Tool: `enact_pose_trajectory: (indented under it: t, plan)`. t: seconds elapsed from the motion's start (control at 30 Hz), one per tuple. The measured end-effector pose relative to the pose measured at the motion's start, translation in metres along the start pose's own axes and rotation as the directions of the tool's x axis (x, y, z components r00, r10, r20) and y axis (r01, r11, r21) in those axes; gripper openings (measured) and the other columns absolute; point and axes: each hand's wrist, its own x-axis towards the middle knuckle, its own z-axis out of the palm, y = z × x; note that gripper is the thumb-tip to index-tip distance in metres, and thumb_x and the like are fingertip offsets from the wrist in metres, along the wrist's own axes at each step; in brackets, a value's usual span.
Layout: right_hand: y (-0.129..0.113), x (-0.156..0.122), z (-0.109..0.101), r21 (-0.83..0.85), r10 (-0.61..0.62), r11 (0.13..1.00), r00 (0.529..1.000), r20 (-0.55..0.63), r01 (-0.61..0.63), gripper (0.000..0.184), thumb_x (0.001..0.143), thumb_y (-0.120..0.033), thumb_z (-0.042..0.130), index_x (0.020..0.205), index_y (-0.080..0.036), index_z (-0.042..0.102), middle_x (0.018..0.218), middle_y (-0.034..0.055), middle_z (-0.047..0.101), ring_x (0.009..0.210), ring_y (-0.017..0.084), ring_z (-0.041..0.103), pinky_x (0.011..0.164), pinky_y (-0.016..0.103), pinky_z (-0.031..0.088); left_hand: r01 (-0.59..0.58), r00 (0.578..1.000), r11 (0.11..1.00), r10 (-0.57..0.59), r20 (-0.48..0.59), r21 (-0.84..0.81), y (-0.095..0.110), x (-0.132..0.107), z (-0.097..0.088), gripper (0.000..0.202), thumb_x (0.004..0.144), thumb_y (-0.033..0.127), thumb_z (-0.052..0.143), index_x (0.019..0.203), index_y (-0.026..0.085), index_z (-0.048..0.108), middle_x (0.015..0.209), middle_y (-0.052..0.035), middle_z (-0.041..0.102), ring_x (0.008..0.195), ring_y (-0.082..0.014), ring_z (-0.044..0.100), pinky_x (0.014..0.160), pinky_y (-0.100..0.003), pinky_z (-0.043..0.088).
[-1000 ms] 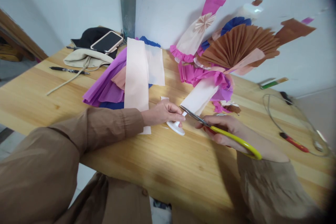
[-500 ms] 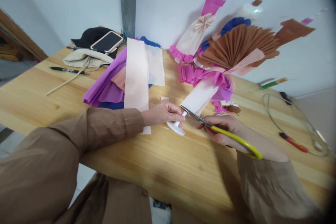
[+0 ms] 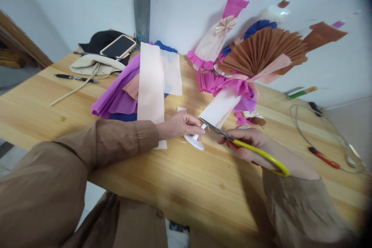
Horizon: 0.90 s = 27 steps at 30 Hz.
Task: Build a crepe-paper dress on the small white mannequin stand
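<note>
My left hand [image 3: 186, 125] is closed, its fingertips pinching a white disc-shaped piece [image 3: 196, 143] with a narrow white stem or strip sticking up from it. In my right hand [image 3: 247, 141] is a pair of scissors [image 3: 258, 153] with yellow handles. The blades point left and meet the narrow white part just past my left fingertips; whether they are fully closed is hard to tell. Just behind the blades lies a white paper strip [image 3: 222, 104]. A long pale strip of paper [image 3: 151, 85] passes by my left wrist, on top of folded purple paper [image 3: 116, 91].
Paper figures with a pleated brown fan [image 3: 264, 52] lean against the wall. A steel flask [image 3: 142, 11], a phone [image 3: 118, 46] and a pen [image 3: 76, 78] are at the back left. A cable with a red handle [image 3: 324, 157] lies right; paper scraps [image 3: 252, 119] lie near my right hand.
Almost nothing differs. Both hands and the scissors keep the same place at the white piece; the view has shifted very slightly.
</note>
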Motion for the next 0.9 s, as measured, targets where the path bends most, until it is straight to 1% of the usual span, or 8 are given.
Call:
enact_pose_trajectory:
  t: [0.13, 0.27, 0.53, 0.63, 0.73, 0.9]
  plan:
    - [0.0035, -0.0001, 0.0001, -0.018, -0.027, 0.999, 0.999, -0.031, 0.027, 0.05, 0.084, -0.065, 0.06, 0.094, -0.018, 0.071, 0.06, -0.0007, 0.049, 0.053, 0.011, 0.04, 0.046, 0.024, 0.032, 0.011, 1.0, 1.0, -0.011, -0.007, -0.005, -0.0001, -0.0001, 0.0002, 0.023, 0.075, 0.029, 0.07, 0.06, 0.012, 0.069, 0.058, -0.0001, 0.063, 0.05, -0.0042, 0.044, 0.05, -0.018, 0.03]
    - [0.0069, -0.0001, 0.0004, 0.001, -0.028, 1.0, 0.999, -0.042, 0.028, 0.056, 0.082, -0.07, 0.059, 0.095, -0.017, 0.071, 0.059, -0.0006, 0.05, 0.052, 0.011, 0.04, 0.045, 0.024, 0.032, 0.022, 1.0, 1.0, -0.022, -0.015, -0.017, 0.0009, -0.0003, 0.0006, 0.022, 0.073, 0.029, 0.073, 0.06, 0.012, 0.07, 0.059, -0.0005, 0.064, 0.051, -0.0043, 0.045, 0.05, -0.018, 0.031]
    - [0.0092, -0.0005, -0.0002, 0.035, -0.015, 0.999, 1.0, -0.004, 0.015, 0.053, 0.084, -0.067, 0.058, 0.096, -0.017, 0.07, 0.06, -0.0018, 0.048, 0.049, 0.01, 0.038, 0.044, 0.024, 0.03, 0.004, 1.0, 1.0, -0.005, -0.025, -0.029, 0.0013, -0.0012, 0.0003, 0.022, 0.073, 0.029, 0.073, 0.06, 0.012, 0.071, 0.058, -0.0003, 0.063, 0.052, -0.0044, 0.046, 0.05, -0.018, 0.03]
    - [0.0093, -0.0003, 0.0, 0.03, -0.014, 0.999, 1.0, -0.012, 0.015, 0.052, 0.084, -0.067, 0.059, 0.095, -0.017, 0.07, 0.061, -0.001, 0.051, 0.052, 0.011, 0.042, 0.047, 0.024, 0.033, 0.001, 1.0, 1.0, -0.001, -0.023, -0.027, 0.0014, -0.0012, 0.0003, 0.022, 0.073, 0.029, 0.074, 0.06, 0.012, 0.071, 0.058, -0.0001, 0.063, 0.052, -0.0045, 0.046, 0.05, -0.018, 0.03]
    - [0.0092, -0.0001, -0.0003, 0.005, -0.018, 1.0, 0.999, -0.039, 0.019, 0.051, 0.082, -0.067, 0.061, 0.092, -0.018, 0.07, 0.061, -0.0005, 0.052, 0.054, 0.011, 0.042, 0.049, 0.024, 0.033, -0.003, 1.0, 1.0, 0.003, -0.023, -0.021, 0.0018, -0.0014, 0.0006, 0.021, 0.073, 0.028, 0.074, 0.06, 0.012, 0.07, 0.058, 0.0, 0.063, 0.052, -0.0045, 0.047, 0.051, -0.018, 0.031]
    - [0.0083, -0.0003, -0.0017, 0.001, -0.028, 1.0, 0.999, 0.027, 0.028, 0.055, 0.084, -0.068, 0.057, 0.098, -0.017, 0.07, 0.061, -0.0013, 0.049, 0.053, 0.011, 0.04, 0.047, 0.024, 0.031, 0.022, 0.999, 0.999, -0.023, -0.042, -0.046, 0.0021, -0.0005, 0.0015, 0.02, 0.072, 0.027, 0.075, 0.06, 0.012, 0.071, 0.059, 0.0001, 0.063, 0.052, -0.0046, 0.047, 0.05, -0.018, 0.031]
